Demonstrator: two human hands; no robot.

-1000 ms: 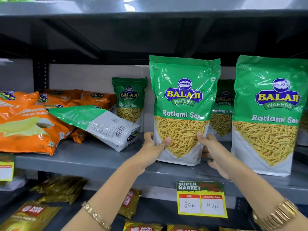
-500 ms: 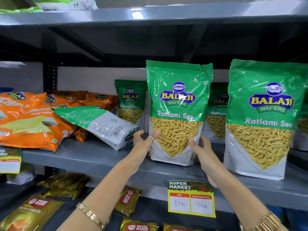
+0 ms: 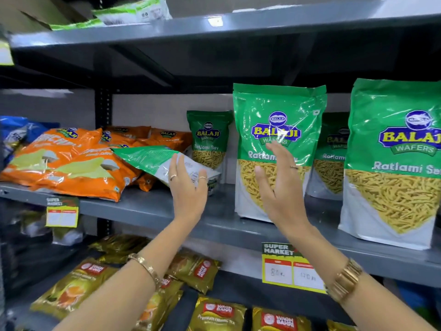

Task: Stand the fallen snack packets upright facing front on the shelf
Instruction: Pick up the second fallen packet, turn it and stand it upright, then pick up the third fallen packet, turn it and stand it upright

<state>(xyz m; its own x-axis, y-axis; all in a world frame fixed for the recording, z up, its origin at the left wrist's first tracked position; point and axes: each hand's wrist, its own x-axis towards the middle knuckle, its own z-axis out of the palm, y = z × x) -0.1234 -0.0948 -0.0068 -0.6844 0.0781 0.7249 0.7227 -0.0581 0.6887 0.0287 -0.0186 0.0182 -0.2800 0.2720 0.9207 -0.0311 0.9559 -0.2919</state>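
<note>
Both hands are open and hold nothing. The left hand (image 3: pixel 188 187), fingers spread, is in front of the fallen green packet (image 3: pixel 152 161); I cannot tell if it touches. This packet lies tilted, back side up, leaning on the orange packets (image 3: pixel 71 168). The right hand (image 3: pixel 279 185) is raised before the standing green packet (image 3: pixel 279 120), which is upright on the grey shelf (image 3: pixel 148 209) and faces front. Another big green packet (image 3: pixel 391 163) stands to its right.

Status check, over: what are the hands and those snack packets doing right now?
Both hands open, left hand and right hand holding nothing. Middle green packet upright, facing front. Fallen green packet lying on orange packets.
</note>
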